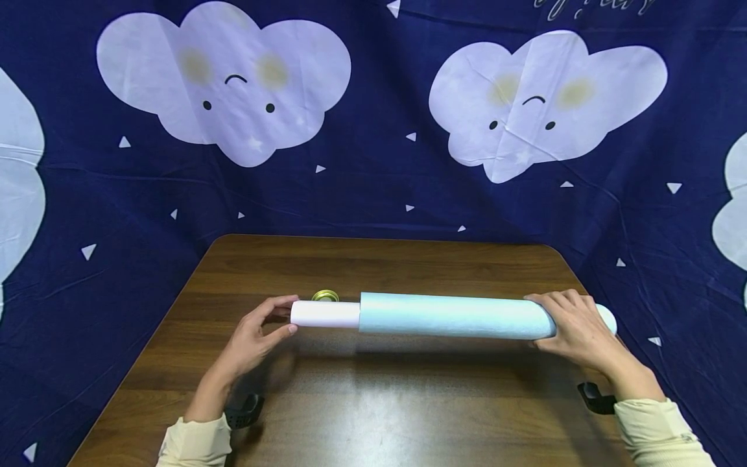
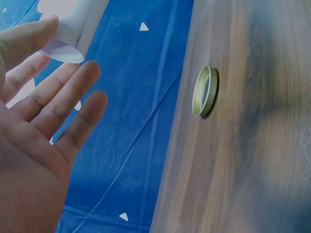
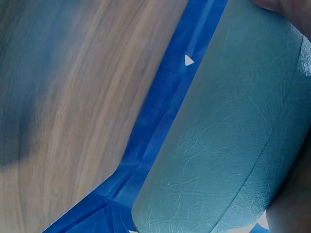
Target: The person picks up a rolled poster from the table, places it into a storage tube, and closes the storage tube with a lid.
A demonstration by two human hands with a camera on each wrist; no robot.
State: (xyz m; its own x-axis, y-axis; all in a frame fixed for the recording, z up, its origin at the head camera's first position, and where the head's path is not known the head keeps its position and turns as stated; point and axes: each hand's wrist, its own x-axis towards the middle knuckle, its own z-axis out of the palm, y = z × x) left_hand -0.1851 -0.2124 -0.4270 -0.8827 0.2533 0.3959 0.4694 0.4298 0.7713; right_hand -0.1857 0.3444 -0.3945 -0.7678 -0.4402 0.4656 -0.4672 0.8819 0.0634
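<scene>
A light-blue roll (image 1: pixel 449 316) with a creased, leather-like surface and a lengthwise seam lies level in front of me, held above the table. From its left end sticks out a white hollow tube (image 1: pixel 323 314), and a white end also shows past the right hand. My left hand (image 1: pixel 257 334) has thumb and forefinger on either side of the white tube's left end, pinching it; in the left wrist view its other fingers stay spread. My right hand (image 1: pixel 580 331) grips the roll near its right end. The right wrist view shows the roll's surface (image 3: pixel 218 121) up close.
A gold-coloured ring-shaped lid (image 2: pixel 206 92) lies on the brown wooden table (image 1: pixel 379 395), behind the white tube. Dark blue cloth (image 1: pixel 373 188) with white clouds hangs around the table's back and sides.
</scene>
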